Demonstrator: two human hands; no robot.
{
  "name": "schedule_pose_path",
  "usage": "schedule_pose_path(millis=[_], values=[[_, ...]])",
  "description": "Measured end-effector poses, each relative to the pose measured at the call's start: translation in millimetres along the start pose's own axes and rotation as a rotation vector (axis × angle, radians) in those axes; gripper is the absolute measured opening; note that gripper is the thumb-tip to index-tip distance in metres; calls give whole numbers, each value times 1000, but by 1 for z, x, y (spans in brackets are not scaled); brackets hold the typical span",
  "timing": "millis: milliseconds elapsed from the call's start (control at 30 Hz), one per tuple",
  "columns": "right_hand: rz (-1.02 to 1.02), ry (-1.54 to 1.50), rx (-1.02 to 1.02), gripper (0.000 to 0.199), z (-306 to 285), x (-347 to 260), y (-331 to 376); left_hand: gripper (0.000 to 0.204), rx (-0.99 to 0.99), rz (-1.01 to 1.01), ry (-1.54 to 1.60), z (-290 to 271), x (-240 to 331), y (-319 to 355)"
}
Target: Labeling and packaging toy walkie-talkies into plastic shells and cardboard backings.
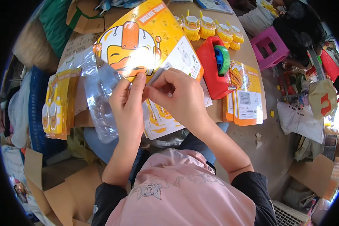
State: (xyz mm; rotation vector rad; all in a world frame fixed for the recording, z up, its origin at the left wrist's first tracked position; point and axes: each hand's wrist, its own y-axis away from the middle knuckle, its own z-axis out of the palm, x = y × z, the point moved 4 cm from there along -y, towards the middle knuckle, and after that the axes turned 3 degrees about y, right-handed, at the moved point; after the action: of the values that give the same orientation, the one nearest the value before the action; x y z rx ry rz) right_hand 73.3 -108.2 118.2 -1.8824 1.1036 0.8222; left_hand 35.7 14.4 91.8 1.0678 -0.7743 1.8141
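Note:
A large yellow and white printed packaging card (116, 47) with a helmeted cartoon face is tilted up in front of me. A clear plastic blister shell (96, 90) stands along its lower left side, against my left hand. My left hand (129, 103) is closed on the card's lower edge, thumb on top. My right hand (184, 96) is closed in a pinch beside the left thumb, close to the card's edge. Whatever lies between its fingertips is too small to make out. Flat printed sheets (158, 126) lie beneath my hands.
A red tape dispenser (211, 60) with a green-rimmed roll stands right of my hands. Beside it lies a stack of printed cards (245, 101). Several yellow toy walkie-talkies (192, 28) line the back. Packed toys (56, 109) stand at the left edge. A pink stool (269, 47) is at right.

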Motion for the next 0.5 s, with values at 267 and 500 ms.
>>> schedule_pose_path(millis=[267,500], values=[[-19,454,-79,47,-13,9,2,16,61,-42,77,-8,-4,1],[9,74,473,27,-110,48,37,20,46,-141,277,-21,2,-10]])
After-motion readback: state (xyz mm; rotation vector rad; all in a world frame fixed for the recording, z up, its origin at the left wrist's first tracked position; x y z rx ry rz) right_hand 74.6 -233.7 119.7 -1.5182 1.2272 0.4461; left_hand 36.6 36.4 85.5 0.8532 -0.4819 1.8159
